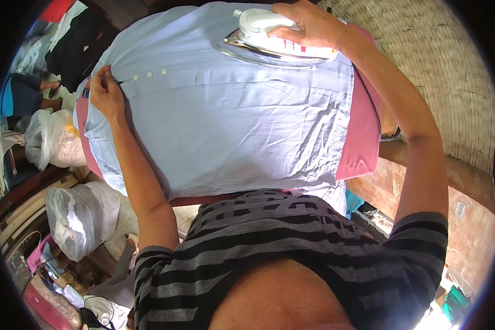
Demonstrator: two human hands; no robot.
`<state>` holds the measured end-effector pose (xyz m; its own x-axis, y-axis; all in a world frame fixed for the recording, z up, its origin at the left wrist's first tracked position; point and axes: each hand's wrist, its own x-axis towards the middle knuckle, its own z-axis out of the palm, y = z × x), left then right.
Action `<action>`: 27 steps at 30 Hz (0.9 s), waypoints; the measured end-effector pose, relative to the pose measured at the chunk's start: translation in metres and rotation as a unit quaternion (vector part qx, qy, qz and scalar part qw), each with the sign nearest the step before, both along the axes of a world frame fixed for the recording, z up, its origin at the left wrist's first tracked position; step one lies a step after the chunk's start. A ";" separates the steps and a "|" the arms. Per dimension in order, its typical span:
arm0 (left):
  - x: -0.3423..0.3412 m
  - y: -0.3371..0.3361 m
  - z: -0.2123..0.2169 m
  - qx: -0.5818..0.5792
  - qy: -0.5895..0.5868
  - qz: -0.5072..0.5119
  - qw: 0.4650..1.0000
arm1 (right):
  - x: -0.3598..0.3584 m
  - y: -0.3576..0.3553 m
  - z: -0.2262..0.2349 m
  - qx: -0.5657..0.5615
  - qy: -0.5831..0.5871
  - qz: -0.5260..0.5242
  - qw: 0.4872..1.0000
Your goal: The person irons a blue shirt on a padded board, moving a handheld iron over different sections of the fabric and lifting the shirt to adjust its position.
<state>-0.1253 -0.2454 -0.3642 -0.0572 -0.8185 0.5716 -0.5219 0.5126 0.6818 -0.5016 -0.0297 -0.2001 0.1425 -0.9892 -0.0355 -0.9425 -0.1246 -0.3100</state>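
Observation:
A light blue shirt (214, 126) is spread over a pink-covered ironing board (363, 132), with a row of small white buttons along its front strip. My right hand (313, 27) grips the handle of a clothes iron (258, 41) with a shiny metal base, flat on the shirt at the far right. At the shirt's left edge, my left hand (107, 93) has its fingers curled at the end of the button strip, seemingly pinching the cloth; the exact hold is partly hidden. Wrinkles show in the shirt's lower right part, while the middle looks smoother.
A dark cord (371, 99) runs down the board's right side. Clear plastic bags (82, 217) with contents stand at the left, below heaped clothes (80, 49). On the right are a woven wall or mat (434, 60) and a wooden ledge (467, 176).

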 end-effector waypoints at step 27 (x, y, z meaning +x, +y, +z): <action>0.006 -0.020 0.002 -0.153 -0.159 -0.061 0.973 | 0.016 0.087 -0.023 -0.049 -0.057 -0.019 0.997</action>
